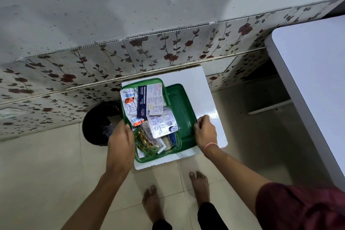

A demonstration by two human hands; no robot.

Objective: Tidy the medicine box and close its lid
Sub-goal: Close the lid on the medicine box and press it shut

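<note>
While the left hand (119, 136) grips the green medicine box (149, 158) by its left rim, the right hand (204, 130) clasps the green lid (182, 110) beside it.

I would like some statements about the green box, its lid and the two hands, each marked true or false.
1. The box is full of medicine packets. True.
2. The lid is closed over the box. False: it lies open side up beside the box, on the right.
3. The right hand touches the lid's edge. True.
4. The left hand is on the black bin. False: it is at the box's left rim.
5. The box stands on the floor tiles. False: it stands on a white board.
</note>
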